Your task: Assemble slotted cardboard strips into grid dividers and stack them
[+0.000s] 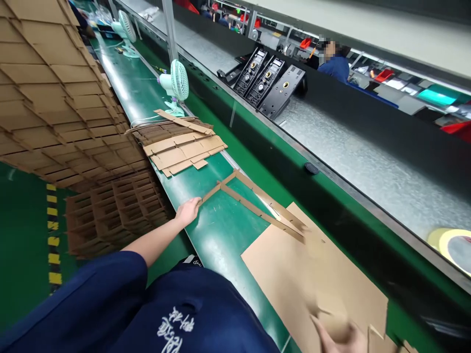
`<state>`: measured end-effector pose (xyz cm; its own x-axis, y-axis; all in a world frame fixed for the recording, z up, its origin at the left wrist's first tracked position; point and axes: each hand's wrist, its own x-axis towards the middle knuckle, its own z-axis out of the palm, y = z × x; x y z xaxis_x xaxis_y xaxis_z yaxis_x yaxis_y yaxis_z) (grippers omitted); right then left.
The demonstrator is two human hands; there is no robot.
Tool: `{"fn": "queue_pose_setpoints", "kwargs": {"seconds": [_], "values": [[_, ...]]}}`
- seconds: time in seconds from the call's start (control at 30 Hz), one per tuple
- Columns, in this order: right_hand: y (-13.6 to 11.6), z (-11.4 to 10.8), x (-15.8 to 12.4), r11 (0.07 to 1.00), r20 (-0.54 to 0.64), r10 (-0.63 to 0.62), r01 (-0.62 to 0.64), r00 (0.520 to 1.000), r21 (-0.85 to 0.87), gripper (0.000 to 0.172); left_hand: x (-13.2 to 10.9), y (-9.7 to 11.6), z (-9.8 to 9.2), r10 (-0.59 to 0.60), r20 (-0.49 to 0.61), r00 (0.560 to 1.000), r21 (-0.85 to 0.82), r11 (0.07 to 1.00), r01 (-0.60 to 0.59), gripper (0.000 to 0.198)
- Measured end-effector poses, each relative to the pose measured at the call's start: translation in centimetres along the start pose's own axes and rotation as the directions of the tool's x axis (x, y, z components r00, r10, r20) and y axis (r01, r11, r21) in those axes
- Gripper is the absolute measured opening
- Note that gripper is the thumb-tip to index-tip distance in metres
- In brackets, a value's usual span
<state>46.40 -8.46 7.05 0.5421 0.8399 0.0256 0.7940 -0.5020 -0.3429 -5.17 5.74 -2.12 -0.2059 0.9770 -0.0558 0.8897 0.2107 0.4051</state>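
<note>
My left hand (188, 212) is closed on the near end of a slotted cardboard strip (210, 194) above the green bench. Two long slotted strips (263, 214) cross that strip and run right, their far ends over a flat cardboard sheet (277, 260). At the bottom right, my right hand (340, 336) is blurred by motion, with a blurred cardboard piece (331, 311) at its fingers. How the fingers close on it is hard to make out.
Loose cardboard strips (186, 149) lie on the green bench (209, 245) beyond my left hand, near a fan (176, 83). Stacked cardboard grids (117, 211) stand at the left. Black parts (268, 81) sit on the conveyor (349, 142); a person (334, 66) is behind it.
</note>
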Motion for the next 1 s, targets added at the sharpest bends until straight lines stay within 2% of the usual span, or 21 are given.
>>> {"fn": "queue_pose_setpoints", "kwargs": {"seconds": [0.07, 0.1, 0.17, 0.23, 0.3, 0.37, 0.43, 0.6, 0.8, 1.0], "values": [[-4.6, 2.9, -1.4, 0.981, 0.077, -0.184, 0.178, 0.98, 0.074, 0.072, 0.1, -0.2, 0.2, 0.009, -0.027, 1.0, -0.025, 1.0, -0.01, 0.036], [-7.3, 4.5, -2.0, 0.944, 0.115, -0.32, 0.306, 0.94, 0.124, 0.076, 0.1, -0.4, 0.3, 0.011, -0.037, 0.999, -0.039, 0.999, -0.013, 0.038], [-12.6, 7.4, -2.7, 0.807, 0.152, -0.586, 0.556, 0.796, 0.2, 0.075, 0.2, -0.5, 0.6, 0.01, -0.056, 0.998, -0.072, 0.997, -0.014, 0.043], [-16.7, 9.6, -2.9, 0.666, 0.156, -0.746, 0.726, 0.647, 0.175, 0.07, 0.2, -0.6, 0.7, -0.024, -0.059, 0.998, -0.1, 0.995, 0.018, 0.048], [-18.9, 10.8, -2.4, 0.544, 0.171, -0.834, 0.834, 0.525, 0.093, 0.064, 0.2, -0.5, 0.9, -0.092, -0.045, 0.995, -0.11, 0.99, 0.086, 0.048], [-19.5, 11.2, -1.5, 0.452, 0.197, -0.875, 0.892, 0.442, 0.004, 0.059, 0.2, -0.4, 0.9, -0.161, -0.029, 0.987, -0.112, 0.981, 0.157, 0.044], [-19.1, 11.0, -0.3, 0.407, 0.211, -0.885, 0.909, 0.416, -0.083, 0.058, 0.2, -0.5, 1.0, -0.192, -0.027, 0.981, -0.128, 0.974, 0.188, 0.043], [-18.0, 10.3, 1.2, 0.349, 0.237, -0.88, 0.9, 0.411, -0.261, 0.057, 0.2, -0.6, 1.2, -0.16, -0.06, 0.985, -0.23, 0.963, 0.142, 0.052], [-17.6, 10.5, 1.0, 0.26, 0.258, -0.907, 0.924, 0.334, -0.281, 0.05, 0.2, -0.1, 0.6, -0.103, -0.063, 0.993, -0.206, 0.975, 0.088, 0.067], [-17.8, 11.3, 1.9, 0.297, 0.222, -0.892, 0.882, 0.393, -0.366, 0.047, 0.2, 0.1, 0.1, -0.057, 0.011, 0.998, -0.118, 0.991, 0.058, 0.058]]}}
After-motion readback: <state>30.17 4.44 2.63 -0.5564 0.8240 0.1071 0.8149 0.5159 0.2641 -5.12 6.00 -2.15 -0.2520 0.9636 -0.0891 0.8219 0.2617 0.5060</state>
